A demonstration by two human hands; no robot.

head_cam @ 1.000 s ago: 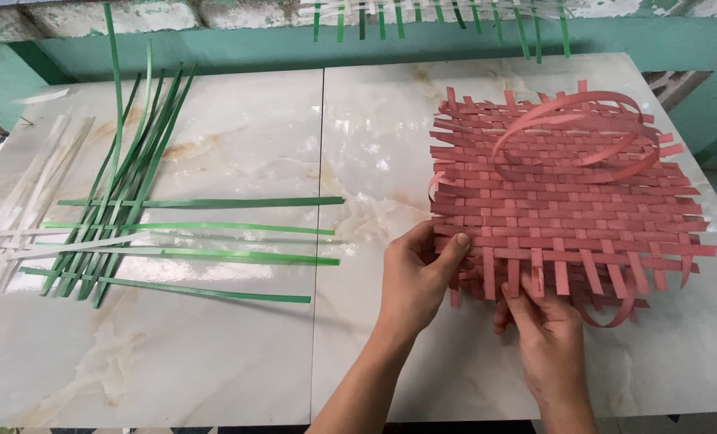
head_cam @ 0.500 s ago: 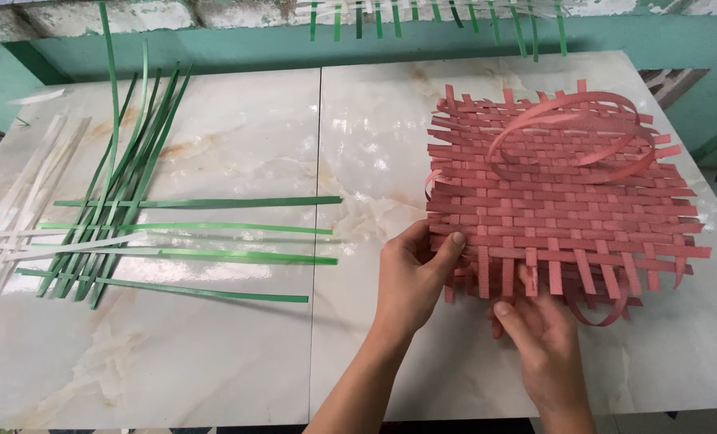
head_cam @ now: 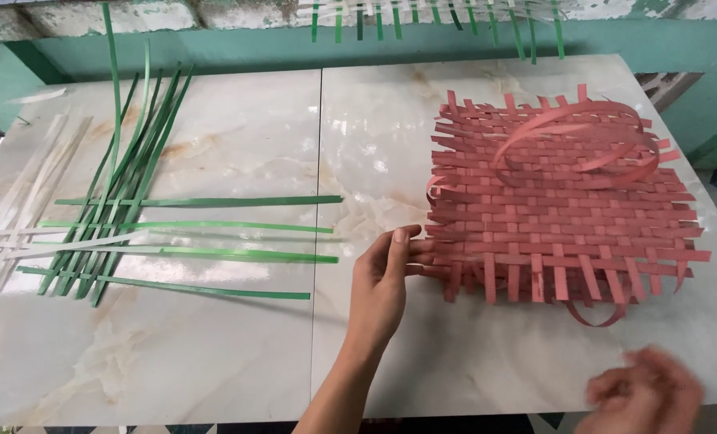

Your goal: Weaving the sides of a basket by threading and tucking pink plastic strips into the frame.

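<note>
left hand (head_cam: 383,277) touches mat (head_cam: 563,213) edge; right (head_cam: 644,394) apart.

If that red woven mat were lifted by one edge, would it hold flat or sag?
The red woven mat would probably sag: it is thin flat strips. Its loose strip ends at the edges look unlocked, so the weave may slip apart. It likely slides easily on the glossy marble table.

A pale marble-patterned bench (head_cam: 214,354) carries a red woven strip mat (head_cam: 559,217) on the right, with loose green strips (head_cam: 182,241) and white strips (head_cam: 21,209) on the left.
</note>
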